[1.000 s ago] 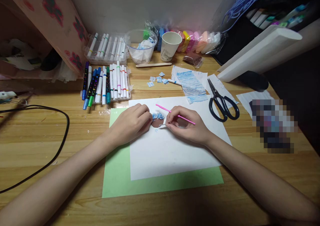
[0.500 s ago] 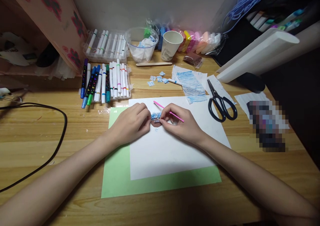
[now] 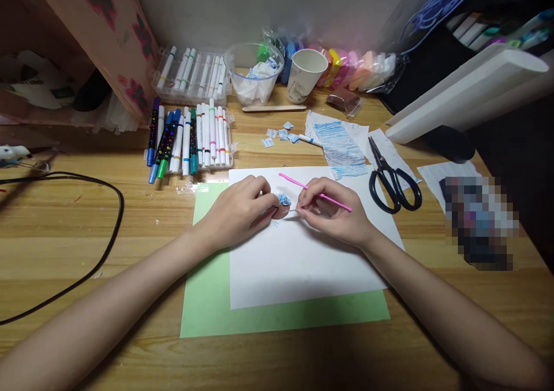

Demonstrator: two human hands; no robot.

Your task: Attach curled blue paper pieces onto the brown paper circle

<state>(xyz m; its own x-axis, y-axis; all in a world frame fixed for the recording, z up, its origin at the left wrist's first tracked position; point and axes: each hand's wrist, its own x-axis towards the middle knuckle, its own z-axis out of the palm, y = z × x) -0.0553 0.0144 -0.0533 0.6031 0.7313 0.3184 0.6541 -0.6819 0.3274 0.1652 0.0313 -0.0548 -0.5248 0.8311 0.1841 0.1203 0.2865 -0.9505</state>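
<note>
My left hand (image 3: 236, 215) rests on white paper (image 3: 303, 258), its fingertips closed on the left edge of a small brown disc (image 3: 281, 212). Crumpled blue-and-white paper bits (image 3: 283, 198) sit along the disc's upper part. Just to the right, my right hand (image 3: 340, 213) pinches thumb against fingers. A thin pale sliver pokes from that pinch towards the disc, too small to name. A slim pink stick (image 3: 296, 183) also lies through the fingers of my right hand, its far end pointing up and left. A few blue specks mark the paper below the disc.
Green paper (image 3: 208, 298) lies under the white sheet. Black-handled scissors (image 3: 393, 180), blue-coloured tissue (image 3: 340, 148) and small cut squares (image 3: 283, 134) lie beyond. Markers (image 3: 190, 140), a plastic bowl (image 3: 253, 88) and a paper cup (image 3: 305, 76) stand behind. A black cable (image 3: 116, 223) curves at left.
My right hand has drawn away from the disc to the right, with the pink stick still in its fingers. My left hand stays on the disc. The whole view has shifted slightly.
</note>
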